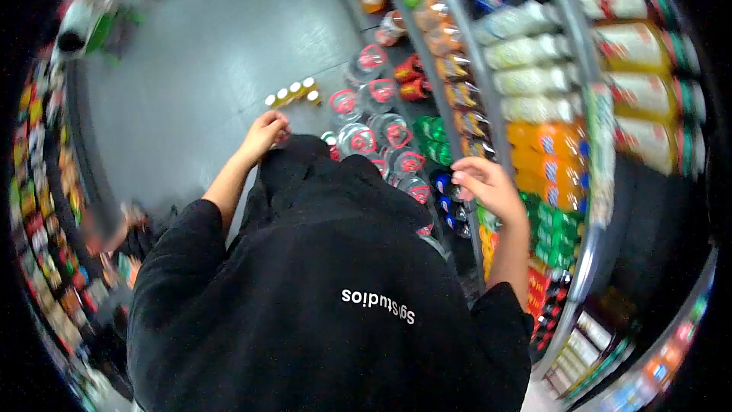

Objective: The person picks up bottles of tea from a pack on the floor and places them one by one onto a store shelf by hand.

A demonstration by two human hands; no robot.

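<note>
My left hand (268, 131) is over the grey floor with its fingers curled; whether anything is between them is too small to tell. Just beyond it, several bottles with white caps (291, 93) stand on the floor. My right hand (482, 183) is beside the drinks shelves with its fingers apart and nothing in it. Dark bottles with blue caps (450, 202) are nearest to it. Between my hands, large clear bottles with pink handles (396, 134) stand in a group on the floor.
Shelves on the right hold orange bottles (545, 154), green bottles (550, 233) and pale bottles (534, 53). A metal shelf edge (585, 263) curves past my right arm. Another person (107, 229) is at the left, near shelves of packages (38, 183).
</note>
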